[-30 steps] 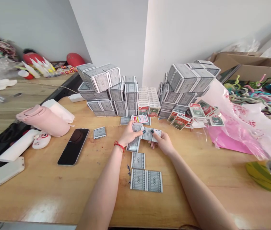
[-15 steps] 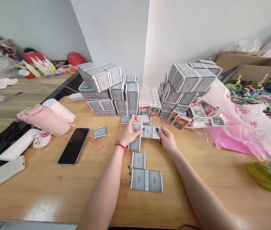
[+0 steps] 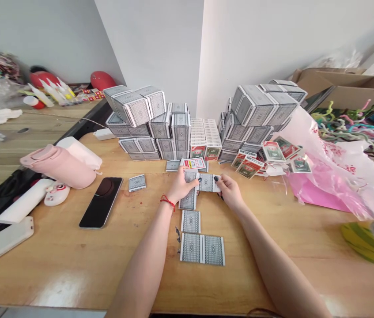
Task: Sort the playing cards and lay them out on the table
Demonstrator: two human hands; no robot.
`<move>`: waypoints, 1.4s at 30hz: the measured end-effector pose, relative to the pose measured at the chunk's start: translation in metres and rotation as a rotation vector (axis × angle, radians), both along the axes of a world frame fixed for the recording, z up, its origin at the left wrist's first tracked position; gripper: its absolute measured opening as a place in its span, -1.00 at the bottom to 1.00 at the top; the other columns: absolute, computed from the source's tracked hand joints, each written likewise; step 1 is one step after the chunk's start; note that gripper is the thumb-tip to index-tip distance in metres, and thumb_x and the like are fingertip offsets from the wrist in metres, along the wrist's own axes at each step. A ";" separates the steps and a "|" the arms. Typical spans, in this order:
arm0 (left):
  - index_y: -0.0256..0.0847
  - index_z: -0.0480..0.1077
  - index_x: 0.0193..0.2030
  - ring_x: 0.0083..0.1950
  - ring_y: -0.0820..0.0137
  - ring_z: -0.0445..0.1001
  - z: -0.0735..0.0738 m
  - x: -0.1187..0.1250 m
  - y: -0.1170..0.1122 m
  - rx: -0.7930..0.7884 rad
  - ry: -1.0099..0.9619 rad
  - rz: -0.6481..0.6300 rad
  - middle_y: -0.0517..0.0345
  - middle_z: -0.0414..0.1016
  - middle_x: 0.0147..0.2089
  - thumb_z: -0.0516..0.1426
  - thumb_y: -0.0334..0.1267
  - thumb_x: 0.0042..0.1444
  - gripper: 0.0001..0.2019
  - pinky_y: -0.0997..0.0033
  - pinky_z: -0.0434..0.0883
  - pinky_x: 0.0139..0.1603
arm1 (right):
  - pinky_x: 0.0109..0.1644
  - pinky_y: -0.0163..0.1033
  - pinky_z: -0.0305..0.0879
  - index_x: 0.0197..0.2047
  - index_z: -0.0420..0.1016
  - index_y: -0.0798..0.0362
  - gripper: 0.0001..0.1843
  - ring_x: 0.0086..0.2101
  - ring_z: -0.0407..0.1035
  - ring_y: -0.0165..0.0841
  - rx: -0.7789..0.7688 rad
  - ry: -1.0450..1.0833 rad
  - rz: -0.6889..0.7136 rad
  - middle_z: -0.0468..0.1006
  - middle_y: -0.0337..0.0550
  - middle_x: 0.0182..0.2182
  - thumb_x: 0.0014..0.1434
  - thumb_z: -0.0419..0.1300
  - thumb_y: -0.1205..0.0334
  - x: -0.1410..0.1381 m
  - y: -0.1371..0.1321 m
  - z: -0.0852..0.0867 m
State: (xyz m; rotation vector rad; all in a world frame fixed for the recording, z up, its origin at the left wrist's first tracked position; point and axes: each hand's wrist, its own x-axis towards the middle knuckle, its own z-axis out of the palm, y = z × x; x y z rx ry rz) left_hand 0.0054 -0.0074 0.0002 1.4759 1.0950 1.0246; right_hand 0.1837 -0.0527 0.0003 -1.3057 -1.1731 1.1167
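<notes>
Cards (image 3: pixel 208 182) pinched in left hand (image 3: pixel 180 189) and right hand (image 3: pixel 229 191), fingers narrow | toward back edge of table (image 3: pixel 70 260) | uneven thumb pressure could skew or crease them

Head view: close, facing forward-down over table (image 3: pixel 299 238).

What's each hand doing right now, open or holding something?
Left hand: closed, holding patterned cards between thumb and fingers.
Right hand: closed, pinching the sideways card by its end.

Smooth paper cards (image 3: pixel 207 182) — glossy wood tabletop (image 3: pixel 107 260) — matt pink bottle (image 3: pixel 62 168).
</notes>
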 end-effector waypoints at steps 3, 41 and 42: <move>-0.18 0.17 -0.10 -0.08 0.32 0.37 0.000 0.001 -0.001 -0.009 -0.013 -0.004 0.08 0.36 -0.12 0.24 -0.27 -0.16 -0.53 0.17 0.30 0.01 | -0.71 -0.39 -0.09 -0.59 0.18 0.01 -0.60 -0.76 0.02 -0.52 -0.015 0.014 0.008 0.20 -0.39 -0.82 0.01 0.14 -0.11 0.001 0.001 -0.001; -0.20 0.18 -0.08 -0.03 0.33 0.37 -0.003 0.008 -0.004 0.052 -0.035 -0.031 0.06 0.39 -0.06 0.22 -0.21 -0.11 -0.55 0.31 0.29 0.01 | -0.77 -0.42 -0.20 -0.58 0.13 0.01 -0.68 -0.82 -0.05 -0.56 -0.063 0.187 0.003 0.18 -0.43 -0.83 -0.01 0.14 0.03 0.003 -0.001 -0.002; -0.20 0.20 -0.08 -0.03 0.32 0.38 -0.003 0.009 -0.004 0.047 -0.046 -0.014 0.05 0.40 -0.06 0.24 -0.20 -0.14 -0.53 0.30 0.29 0.02 | -0.77 -0.41 -0.19 -0.58 0.14 0.01 -0.68 -0.82 -0.04 -0.56 -0.059 0.183 -0.006 0.19 -0.42 -0.83 0.00 0.14 0.02 0.003 -0.001 -0.002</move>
